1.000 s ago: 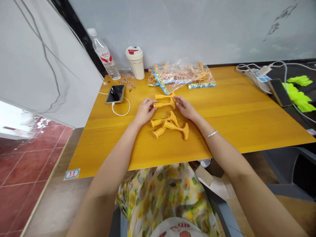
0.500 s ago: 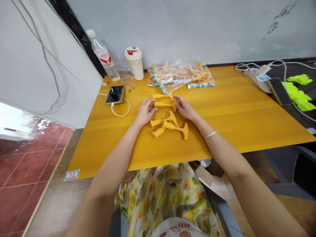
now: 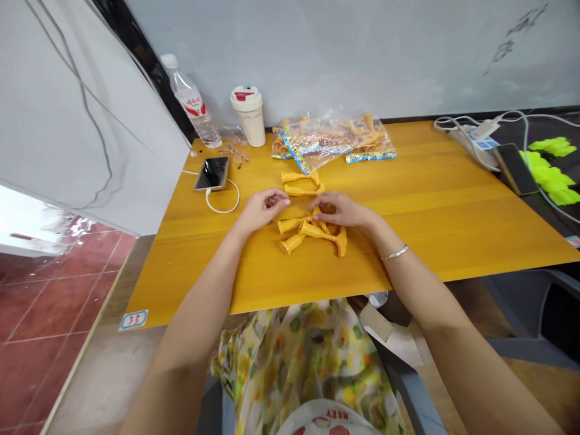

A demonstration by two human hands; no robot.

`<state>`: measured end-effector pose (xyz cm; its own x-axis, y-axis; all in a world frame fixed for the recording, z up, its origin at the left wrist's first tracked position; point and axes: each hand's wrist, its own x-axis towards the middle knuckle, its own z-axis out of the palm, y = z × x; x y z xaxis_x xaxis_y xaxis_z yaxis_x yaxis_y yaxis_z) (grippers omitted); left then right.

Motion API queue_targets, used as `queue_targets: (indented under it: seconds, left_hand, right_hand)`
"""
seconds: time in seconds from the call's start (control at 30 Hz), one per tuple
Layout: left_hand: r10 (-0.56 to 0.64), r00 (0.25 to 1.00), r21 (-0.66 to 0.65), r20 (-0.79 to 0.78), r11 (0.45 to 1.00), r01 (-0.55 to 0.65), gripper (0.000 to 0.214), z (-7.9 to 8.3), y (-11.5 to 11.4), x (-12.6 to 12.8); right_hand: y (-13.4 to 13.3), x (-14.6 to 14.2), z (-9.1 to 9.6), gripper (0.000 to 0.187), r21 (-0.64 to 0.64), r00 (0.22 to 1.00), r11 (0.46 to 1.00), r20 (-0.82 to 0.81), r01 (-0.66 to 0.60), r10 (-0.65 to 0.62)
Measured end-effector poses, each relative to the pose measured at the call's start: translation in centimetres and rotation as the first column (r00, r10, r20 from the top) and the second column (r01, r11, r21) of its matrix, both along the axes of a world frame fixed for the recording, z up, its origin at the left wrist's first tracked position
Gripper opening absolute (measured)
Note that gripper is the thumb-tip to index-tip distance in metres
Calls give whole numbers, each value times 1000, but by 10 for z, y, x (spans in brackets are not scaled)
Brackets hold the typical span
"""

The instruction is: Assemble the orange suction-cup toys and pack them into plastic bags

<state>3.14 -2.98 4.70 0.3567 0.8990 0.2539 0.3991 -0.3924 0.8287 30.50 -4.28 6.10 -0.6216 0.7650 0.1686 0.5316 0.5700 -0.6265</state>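
Note:
Several orange-yellow plastic pieces, each a ribbed stem with a flared end, lie on the wooden tabletop in two groups. Two lie side by side in the upper group, and the others cross in a lower pile. My left hand hovers left of them, fingers loosely curled, holding nothing. My right hand lies over the top of the lower pile, fingertips on a flared end and hiding part of it. It does not appear to grip anything.
A clear plastic bag of similar orange pieces lies at the table's back edge. Behind left stand a water bottle and a cream lidded cup, near a charging phone. A power strip and another phone are at right.
Both hands have slid back from the two upper pieces toward me, and my right hand now lies over the lower pile. The upper pieces sit slightly closer together.

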Motion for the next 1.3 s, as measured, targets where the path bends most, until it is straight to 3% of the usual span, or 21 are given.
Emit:
queue_targets:
  seconds: [0.23,0.37,0.53,0.7,0.8,0.9,1.03,1.1,1.17,1.23,1.3]
  left_hand:
    - [-19,999,-21,-42,1000,18,36,-2,-2,5]
    - [-35,996,38,-84,999,38,38,-6,1,4]
    - [-77,974,111,-215,988,103,33,-13,4,9]
    - [55,970,138,-238,990,-22,32,-13,5,10]
    - [149,960,146,-236,982,-117,31,-11,8,2]
    - [223,951,139,-215,971,-196,30,-10,10,-6]
    - [252,952,143,-175,963,-228,29,-11,10,-3]
    - [238,959,174,-155,962,-210,29,-12,9,4]
    - [206,967,207,-147,963,-173,27,-13,7,13]
    - [167,973,227,-158,965,-129,26,-14,7,22]
    - [128,974,237,-185,968,-82,27,-17,8,28]
  right_hand:
    - [2,3,-5,32,95,972,974,99,206,-215]
    - [6,4,-10,33,153,947,948,118,278,-297]
    - [8,4,-14,36,55,946,945,36,321,-323]
    - [5,8,-5,32,12,898,900,60,436,-436]
    - [3,7,-2,25,-64,916,914,20,402,-401]
    - [1,1,-5,20,-130,960,953,-21,275,-280]
    - [-3,-7,-5,29,-208,985,969,-82,134,-154]
    - [-3,-3,-1,35,-203,973,964,-124,169,-197]
    - [2,6,3,40,-145,913,930,-187,339,-362]
    - [10,19,3,39,-80,802,835,-243,544,-546]
    - [19,29,-3,32,-41,720,748,-240,662,-651]
